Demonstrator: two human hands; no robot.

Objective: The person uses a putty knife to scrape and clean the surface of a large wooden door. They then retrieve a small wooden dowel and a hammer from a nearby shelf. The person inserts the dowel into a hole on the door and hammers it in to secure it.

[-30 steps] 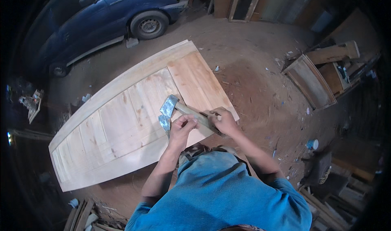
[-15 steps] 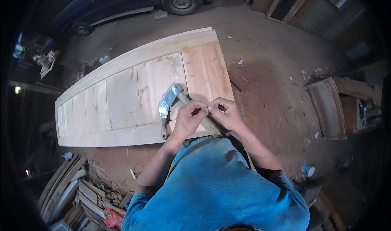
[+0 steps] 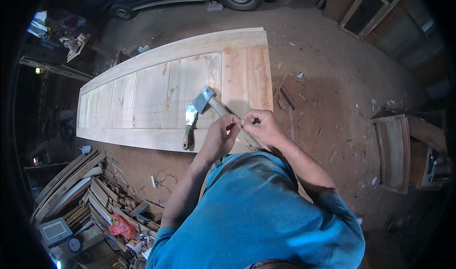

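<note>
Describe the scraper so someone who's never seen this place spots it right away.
Find the long, pale wooden panel in front of the blue shirt. On its near side, left of the person's left hand, lies the scraper, blade pointing away from the person. Unlike the hatchet beside it, whose head sits crosswise, it has a short, mostly dark handle in line with its blade.

Place: a woodworking workshop
Middle: a large panelled wooden board (image 3: 151,91), with a hatchet (image 3: 209,99) and scraper (image 3: 189,124) lying on it
Near left: heaped timber offcuts (image 3: 99,195)
Right: a framed wooden panel (image 3: 393,150), on scrap-strewn floor (image 3: 327,91)
Far right: a wooden frame (image 3: 355,7)
</note>
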